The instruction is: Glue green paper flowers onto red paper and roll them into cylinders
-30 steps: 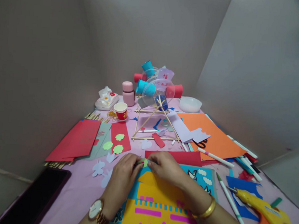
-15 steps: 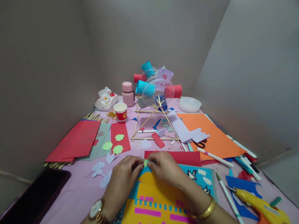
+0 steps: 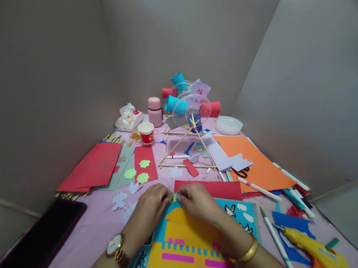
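Between the fingertips of both hands is a small light-green paper piece [image 3: 174, 197]. My left hand [image 3: 154, 203], with a gold watch on its wrist, pinches its left side. My right hand [image 3: 197, 202], wearing a gold bangle, has its fingers closed at the right side. Below them lies a blue sheet [image 3: 221, 204] bearing a yellow paper castle [image 3: 179, 231] with magenta strips and several bird and cloud pictures. Part of this picture is covered by my right hand and forearm. Left of my hands lie green flower cutouts [image 3: 142, 177] and pale purple cutouts [image 3: 119, 201].
A stick frame [image 3: 178, 144] carrying a wheel of coloured cups [image 3: 177, 105] stands behind. A paper cup [image 3: 146, 133] and pink flask [image 3: 155, 112] are left of it. A yellow glue gun [image 3: 314, 247] and marker [image 3: 278, 241] lie right, a black phone [image 3: 44, 235] left, orange paper [image 3: 256, 163] back right.
The view has shifted slightly, so the table things appear a little to the right. Both hands keep the green piece between their fingertips, with only slight finger movement.
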A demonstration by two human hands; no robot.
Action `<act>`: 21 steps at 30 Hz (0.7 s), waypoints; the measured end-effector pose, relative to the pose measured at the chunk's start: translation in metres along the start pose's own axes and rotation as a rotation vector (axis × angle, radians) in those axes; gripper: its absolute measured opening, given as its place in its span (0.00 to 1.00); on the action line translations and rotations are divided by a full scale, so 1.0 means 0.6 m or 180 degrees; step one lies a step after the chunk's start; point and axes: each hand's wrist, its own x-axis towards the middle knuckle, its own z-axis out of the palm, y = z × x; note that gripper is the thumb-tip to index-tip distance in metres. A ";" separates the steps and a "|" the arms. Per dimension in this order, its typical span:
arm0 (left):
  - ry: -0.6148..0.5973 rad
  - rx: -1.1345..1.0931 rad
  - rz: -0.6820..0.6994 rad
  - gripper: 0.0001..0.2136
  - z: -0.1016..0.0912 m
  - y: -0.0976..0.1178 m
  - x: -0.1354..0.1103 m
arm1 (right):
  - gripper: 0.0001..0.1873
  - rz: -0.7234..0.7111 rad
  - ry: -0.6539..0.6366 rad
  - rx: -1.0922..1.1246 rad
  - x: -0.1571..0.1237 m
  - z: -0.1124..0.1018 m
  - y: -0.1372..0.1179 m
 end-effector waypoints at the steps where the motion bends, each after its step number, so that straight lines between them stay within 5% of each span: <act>1: -0.0013 0.0002 0.0045 0.07 0.001 0.000 0.000 | 0.09 0.0012 -0.0014 0.0018 0.001 0.000 0.002; 15: 0.0322 -0.0214 -0.0361 0.07 -0.002 0.006 0.000 | 0.08 0.0100 -0.0112 0.0213 0.008 0.001 0.013; 21: 0.0970 0.0146 -0.0607 0.10 -0.035 -0.051 0.019 | 0.08 0.0069 -0.0207 0.0319 0.009 0.008 0.021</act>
